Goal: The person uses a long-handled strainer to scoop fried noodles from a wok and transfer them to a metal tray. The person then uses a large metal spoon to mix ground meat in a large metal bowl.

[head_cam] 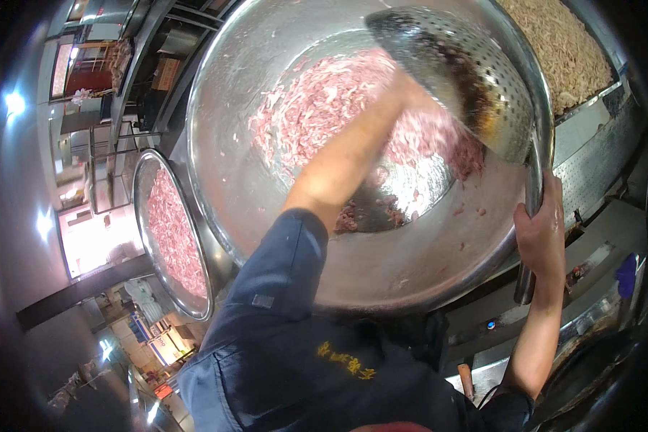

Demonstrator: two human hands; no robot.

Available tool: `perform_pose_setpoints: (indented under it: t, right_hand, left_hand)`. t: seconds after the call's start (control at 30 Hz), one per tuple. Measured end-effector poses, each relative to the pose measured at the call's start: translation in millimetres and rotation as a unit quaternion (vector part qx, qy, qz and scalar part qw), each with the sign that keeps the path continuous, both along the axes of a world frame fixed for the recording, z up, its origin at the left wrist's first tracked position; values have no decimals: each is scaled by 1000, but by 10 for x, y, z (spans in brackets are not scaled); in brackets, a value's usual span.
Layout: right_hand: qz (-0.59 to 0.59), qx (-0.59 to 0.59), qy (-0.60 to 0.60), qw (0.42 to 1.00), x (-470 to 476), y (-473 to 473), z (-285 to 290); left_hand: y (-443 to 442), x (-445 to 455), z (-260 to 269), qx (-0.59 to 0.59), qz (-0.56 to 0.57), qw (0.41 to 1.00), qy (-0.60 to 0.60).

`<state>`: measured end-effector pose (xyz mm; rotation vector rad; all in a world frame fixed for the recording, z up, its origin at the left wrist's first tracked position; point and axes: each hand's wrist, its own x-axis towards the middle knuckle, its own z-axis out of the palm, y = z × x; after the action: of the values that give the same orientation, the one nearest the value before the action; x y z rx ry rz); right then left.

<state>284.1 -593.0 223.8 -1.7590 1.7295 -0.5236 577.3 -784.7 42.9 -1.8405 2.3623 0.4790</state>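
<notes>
A large stainless steel bowl [389, 275] stands before me, with raw shredded meat [324, 108] spread in it. Over its right side a perforated metal strainer [464, 75] is tilted, its dark-stained side facing up. My right hand [542, 232] is closed around the strainer's metal handle [525, 283] beside the bowl's right rim. Into the bowl reaches my left hand [413, 97], blurred, at the strainer's lower edge. Its fingers are hidden by the strainer and the blur, so what they hold does not show. Small scraps of meat [394, 210] lie on the bowl's bottom.
To the left is a second metal bowl [209, 294] full of raw shredded meat. A tray of pale shredded food [561, 48] sits at the upper right, beside a perforated metal surface [599, 146]. Metal shelving [110, 156] and cardboard boxes [167, 345] stand farther left.
</notes>
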Motion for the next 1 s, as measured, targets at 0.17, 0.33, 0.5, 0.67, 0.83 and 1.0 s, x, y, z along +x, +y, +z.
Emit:
perform_pose_setpoints:
  t: [0.17, 0.33, 0.5, 0.67, 0.83, 1.0]
  right_hand:
    - [-19, -1, 19, 1000, -53, 27, -9]
    - [-17, -22, 30, 999, -52, -14, -4]
    - [54, -170, 138, 974, 131, 11, 85]
    - [87, -97, 99, 987, 511, 4, 456]
    - [45, 156, -31, 986, 1204, -327, 903]
    - [39, 367, -317, 874, 1611, -1203, 364]
  left_hand:
    - [1505, -133, 711, 35, -309, 949, 40]
    - [2557, 865, 937, 160, -312, 928, -124]
    - [2609, 2107, 1180, 267, -73, 958, -71]
    - [1814, 2862, 1225, 363, -161, 917, 46]
    - [1072, 2785, 1194, 67, 252, 939, 226]
    - [688, 2535, 158, -10, 190, 962, 197]
